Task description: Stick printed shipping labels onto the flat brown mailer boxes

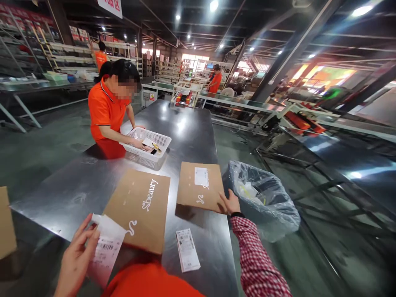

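Pinched in my left hand (78,253) is a white printed label (107,247), hanging over the near left corner of a large brown box (139,210) marked "beauty". To its right lies a smaller brown box (198,189) with a white label (201,176) on its top. My right hand (229,202) touches that box's near right corner, fingers apart. A stack of printed labels (187,250) rests on the metal table near its front edge.
A co-worker in orange reaches into a white basket (148,144) on the metal table (192,128). Right of the table stands a lined bin (262,198) with scraps inside. Another brown box (6,222) shows at far left; conveyors and other people are behind.
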`<action>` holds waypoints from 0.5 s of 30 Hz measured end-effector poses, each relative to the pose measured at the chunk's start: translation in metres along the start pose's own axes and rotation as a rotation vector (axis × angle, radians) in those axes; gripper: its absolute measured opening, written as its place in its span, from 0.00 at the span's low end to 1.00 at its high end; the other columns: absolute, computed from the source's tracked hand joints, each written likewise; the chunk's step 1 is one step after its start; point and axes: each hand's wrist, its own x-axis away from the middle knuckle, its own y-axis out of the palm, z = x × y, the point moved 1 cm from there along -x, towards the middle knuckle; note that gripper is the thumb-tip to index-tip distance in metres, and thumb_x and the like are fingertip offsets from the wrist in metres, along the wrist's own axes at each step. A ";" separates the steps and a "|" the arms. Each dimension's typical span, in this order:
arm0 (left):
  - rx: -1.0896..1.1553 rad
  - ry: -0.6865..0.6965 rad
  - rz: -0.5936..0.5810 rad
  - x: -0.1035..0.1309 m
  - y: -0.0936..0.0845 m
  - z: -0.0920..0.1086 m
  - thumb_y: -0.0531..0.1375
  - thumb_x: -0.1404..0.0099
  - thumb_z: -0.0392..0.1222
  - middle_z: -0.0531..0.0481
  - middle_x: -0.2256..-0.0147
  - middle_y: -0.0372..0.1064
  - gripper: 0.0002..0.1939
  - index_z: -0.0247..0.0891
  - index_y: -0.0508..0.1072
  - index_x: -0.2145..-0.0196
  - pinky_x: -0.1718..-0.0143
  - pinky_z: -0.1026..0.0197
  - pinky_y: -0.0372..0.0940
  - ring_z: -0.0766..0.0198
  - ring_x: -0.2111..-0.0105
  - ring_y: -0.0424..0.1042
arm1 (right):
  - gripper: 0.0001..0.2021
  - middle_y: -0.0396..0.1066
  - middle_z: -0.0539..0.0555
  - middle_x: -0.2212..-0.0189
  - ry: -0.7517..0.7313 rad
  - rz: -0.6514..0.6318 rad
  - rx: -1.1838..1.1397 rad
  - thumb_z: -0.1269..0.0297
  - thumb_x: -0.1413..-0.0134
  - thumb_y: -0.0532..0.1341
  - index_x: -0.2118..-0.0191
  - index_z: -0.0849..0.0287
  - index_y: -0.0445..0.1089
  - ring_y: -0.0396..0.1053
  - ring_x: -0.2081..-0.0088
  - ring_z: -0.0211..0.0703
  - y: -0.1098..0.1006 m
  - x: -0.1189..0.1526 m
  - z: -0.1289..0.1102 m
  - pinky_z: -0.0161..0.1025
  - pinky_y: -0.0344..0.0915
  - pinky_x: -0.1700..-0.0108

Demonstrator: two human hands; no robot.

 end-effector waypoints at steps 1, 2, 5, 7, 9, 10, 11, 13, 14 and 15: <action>-0.014 0.016 0.018 0.002 0.004 0.007 0.57 0.43 0.63 0.47 0.38 0.56 0.22 0.40 0.73 0.71 0.51 0.56 0.68 0.49 0.47 0.68 | 0.23 0.69 0.69 0.54 -0.033 -0.032 0.005 0.49 0.62 0.64 0.62 0.62 0.71 0.67 0.50 0.59 0.014 0.014 -0.012 0.56 0.62 0.47; -0.026 0.031 0.032 0.004 0.009 0.014 0.57 0.43 0.62 0.48 0.37 0.55 0.21 0.40 0.72 0.72 0.55 0.58 0.69 0.49 0.47 0.68 | 0.25 0.68 0.68 0.52 -0.094 -0.096 -0.012 0.48 0.60 0.63 0.59 0.62 0.71 0.66 0.49 0.57 0.030 0.034 -0.025 0.55 0.60 0.45; -0.041 0.085 0.056 0.013 0.025 0.029 0.57 0.41 0.59 0.50 0.36 0.52 0.18 0.40 0.71 0.73 0.62 0.61 0.71 0.49 0.45 0.66 | 0.21 0.71 0.62 0.54 -0.472 -0.569 -0.184 0.48 0.48 0.59 0.54 0.56 0.70 0.67 0.51 0.51 0.075 0.125 -0.072 0.51 0.61 0.45; -0.054 0.122 0.055 0.021 0.033 0.035 0.57 0.39 0.57 0.51 0.36 0.51 0.17 0.41 0.71 0.73 0.61 0.61 0.70 0.50 0.43 0.63 | 0.22 0.70 0.59 0.54 -0.808 -0.878 -0.252 0.48 0.49 0.62 0.50 0.52 0.69 0.66 0.50 0.49 0.095 0.192 -0.097 0.48 0.63 0.46; -0.070 0.141 0.053 0.031 0.038 0.036 0.56 0.38 0.56 0.51 0.36 0.51 0.17 0.41 0.71 0.73 0.58 0.60 0.69 0.50 0.41 0.60 | 0.27 0.69 0.60 0.52 -1.005 -1.024 -0.253 0.49 0.50 0.64 0.46 0.54 0.65 0.65 0.51 0.49 0.108 0.240 -0.111 0.47 0.63 0.47; -0.076 0.142 0.056 0.035 0.039 0.036 0.55 0.38 0.56 0.51 0.36 0.51 0.17 0.41 0.71 0.72 0.55 0.59 0.68 0.51 0.41 0.59 | 0.26 0.69 0.60 0.52 -1.025 -1.054 -0.243 0.51 0.48 0.63 0.45 0.55 0.64 0.66 0.52 0.48 0.112 0.256 -0.113 0.46 0.63 0.48; -0.077 0.136 0.062 0.040 0.038 0.036 0.55 0.37 0.56 0.51 0.36 0.51 0.17 0.41 0.70 0.72 0.52 0.57 0.66 0.51 0.41 0.59 | 0.23 0.70 0.60 0.54 -1.001 -1.077 -0.234 0.53 0.45 0.60 0.46 0.56 0.64 0.66 0.54 0.46 0.115 0.265 -0.113 0.44 0.64 0.49; -0.069 0.111 0.086 0.046 0.036 0.035 0.55 0.37 0.56 0.50 0.37 0.53 0.17 0.41 0.69 0.73 0.45 0.54 0.60 0.51 0.40 0.59 | 0.15 0.72 0.57 0.61 -0.874 -1.127 -0.245 0.58 0.42 0.57 0.52 0.57 0.68 0.68 0.59 0.43 0.119 0.270 -0.108 0.40 0.65 0.54; -0.044 0.098 0.088 0.048 0.034 0.035 0.55 0.37 0.56 0.49 0.37 0.55 0.17 0.40 0.69 0.72 0.43 0.53 0.59 0.51 0.41 0.59 | 0.13 0.72 0.55 0.64 -0.797 -1.159 -0.269 0.58 0.41 0.56 0.55 0.57 0.70 0.68 0.62 0.41 0.121 0.268 -0.104 0.39 0.66 0.56; -0.003 0.084 0.083 0.049 0.032 0.036 0.55 0.38 0.57 0.48 0.38 0.56 0.17 0.40 0.69 0.71 0.43 0.52 0.59 0.50 0.41 0.60 | 0.12 0.72 0.54 0.67 -0.715 -1.187 -0.304 0.57 0.42 0.57 0.58 0.57 0.71 0.68 0.64 0.40 0.124 0.264 -0.100 0.38 0.66 0.58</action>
